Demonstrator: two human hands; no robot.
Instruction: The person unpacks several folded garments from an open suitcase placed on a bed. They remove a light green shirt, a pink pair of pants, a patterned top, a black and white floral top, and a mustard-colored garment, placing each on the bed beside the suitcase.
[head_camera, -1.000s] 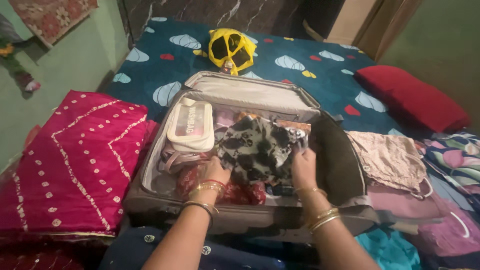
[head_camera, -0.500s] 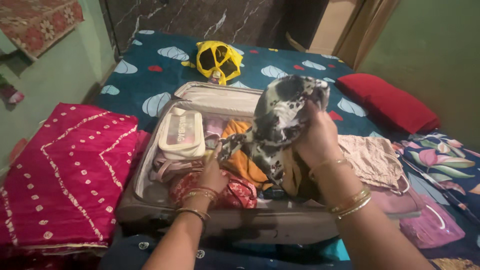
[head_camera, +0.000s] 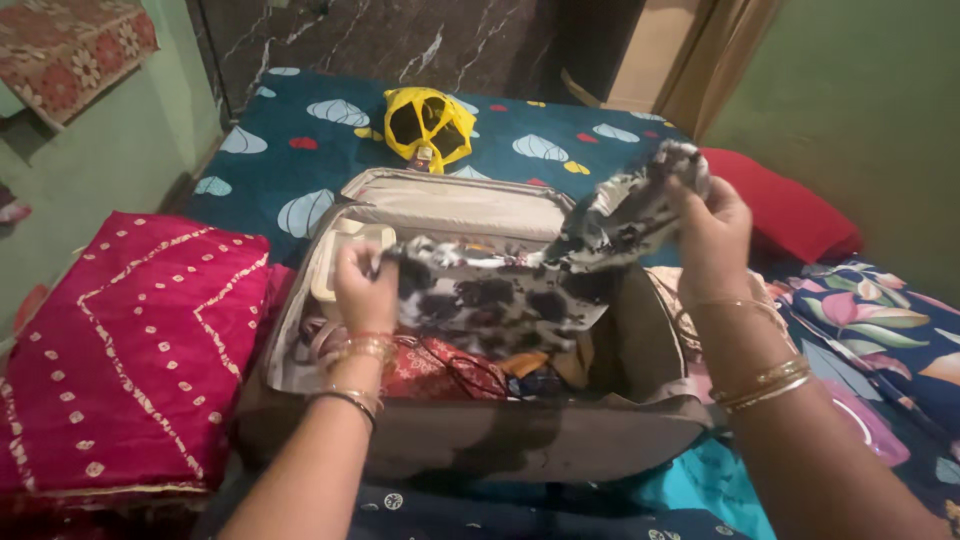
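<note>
Green walls enclose a room seen from above, with a dark marbled panel at the far end. Filling most of the view is a bed covered in a dark blue sheet printed with pale leaf shapes and small red and yellow hearts. On the bed, in the middle, lies an open grey suitcase, its lid tipped back toward the far side. At the near left of the suitcase sits a folded magenta cloth with rows of pale dots. At the far right rests a red pillow, and near right of it a floral fabric in blue, pink and green. Beyond the suitcase lies a yellow bag.

Held up over the open suitcase is a black-and-white patterned garment, stretched between both hands. The left hand grips its left edge, fingers closed on the cloth, low and just above the packed contents. The right hand is raised higher at the right, fingers pinching the garment's other end. Both wrists wear gold bangles. Below the garment, inside the suitcase, a red patterned cloth shows, and a pale toiletry pouch peeks out behind the left hand.
</note>
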